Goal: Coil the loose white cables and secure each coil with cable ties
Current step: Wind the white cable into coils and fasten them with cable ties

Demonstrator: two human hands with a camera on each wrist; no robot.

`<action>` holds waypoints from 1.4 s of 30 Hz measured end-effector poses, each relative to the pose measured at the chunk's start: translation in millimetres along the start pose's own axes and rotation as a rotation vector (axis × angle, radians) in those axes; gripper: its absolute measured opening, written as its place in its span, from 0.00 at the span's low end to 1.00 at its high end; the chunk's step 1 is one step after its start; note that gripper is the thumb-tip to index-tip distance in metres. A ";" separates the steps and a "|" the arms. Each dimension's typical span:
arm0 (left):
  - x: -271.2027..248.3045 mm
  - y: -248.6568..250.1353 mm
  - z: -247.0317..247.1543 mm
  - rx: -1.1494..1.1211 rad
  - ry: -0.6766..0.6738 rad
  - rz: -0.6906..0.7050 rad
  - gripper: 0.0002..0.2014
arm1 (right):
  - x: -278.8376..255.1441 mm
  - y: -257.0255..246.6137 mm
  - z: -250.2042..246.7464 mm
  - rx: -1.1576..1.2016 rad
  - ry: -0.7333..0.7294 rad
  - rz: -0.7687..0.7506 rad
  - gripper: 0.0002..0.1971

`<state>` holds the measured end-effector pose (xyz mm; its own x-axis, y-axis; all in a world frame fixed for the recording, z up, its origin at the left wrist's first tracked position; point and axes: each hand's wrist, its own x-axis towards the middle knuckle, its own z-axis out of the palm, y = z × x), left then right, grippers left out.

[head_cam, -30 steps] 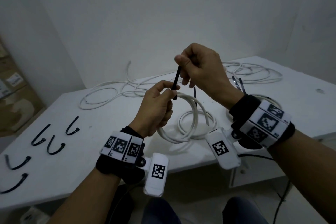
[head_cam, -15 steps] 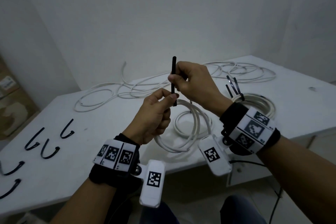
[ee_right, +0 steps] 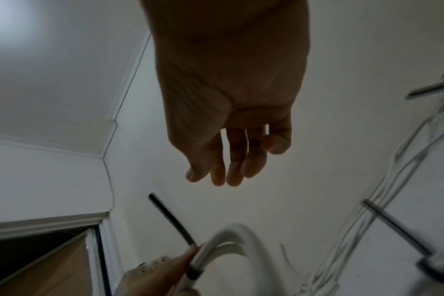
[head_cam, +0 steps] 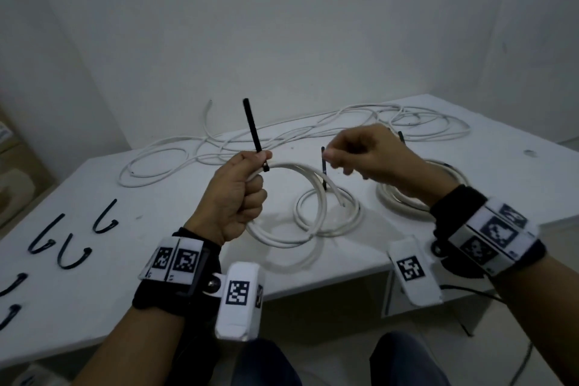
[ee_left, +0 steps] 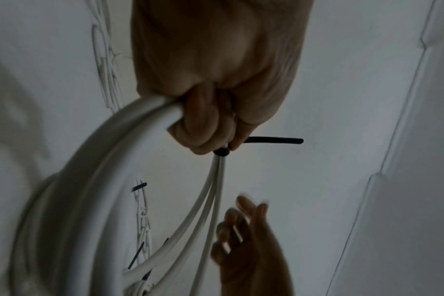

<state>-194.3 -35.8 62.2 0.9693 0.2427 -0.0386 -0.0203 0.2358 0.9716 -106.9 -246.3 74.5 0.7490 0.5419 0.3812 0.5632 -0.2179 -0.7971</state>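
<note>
My left hand grips the white cable coil at its top, lifting that side off the table. A black cable tie is cinched around the strands at my thumb, its tail pointing straight up; the left wrist view shows the tie's head and tail beside my fingers. A second black tie stands on the coil's far side. My right hand hovers to the right of the coil, fingers straight and holding nothing. Loose white cables sprawl along the back of the table.
Behind my right wrist lies another tied coil. Several loose black ties lie on the white table at the left. The table's front edge runs just below my wrists. A cardboard box stands at far left.
My right hand let go of the tie's tail and moved away to the right and down. The tail now stands longer above my left hand.
</note>
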 end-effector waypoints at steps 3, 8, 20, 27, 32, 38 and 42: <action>3.3 0.7 0.0 -0.042 -0.025 -0.024 0.05 | -13.0 12.7 5.8 0.156 -0.124 0.124 0.14; 5.0 -2.8 6.3 -0.048 -0.033 -0.046 0.05 | -21.6 15.7 20.8 0.605 -0.154 0.203 0.06; 10.1 -6.8 6.1 -0.063 0.021 -0.070 0.05 | -19.1 16.6 49.6 0.511 0.061 0.154 0.07; 10.8 -8.7 9.3 -0.018 0.049 -0.077 0.06 | -22.7 20.2 51.7 0.464 0.079 0.172 0.08; 8.0 -12.6 9.1 0.029 0.094 -0.062 0.13 | -23.8 26.9 53.1 0.391 0.213 0.169 0.10; -7.9 -27.7 12.7 0.242 0.025 -0.066 0.19 | -22.3 35.2 44.2 0.398 0.338 0.230 0.08; -5.6 -38.3 15.5 0.352 0.032 -0.007 0.27 | -21.4 40.1 37.2 0.344 0.331 0.282 0.07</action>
<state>-195.1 -60.8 28.8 0.9607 0.2733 -0.0477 0.0777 -0.0998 0.9920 -113.4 -236.4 17.0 0.9553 0.2045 0.2135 0.2201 -0.0101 -0.9754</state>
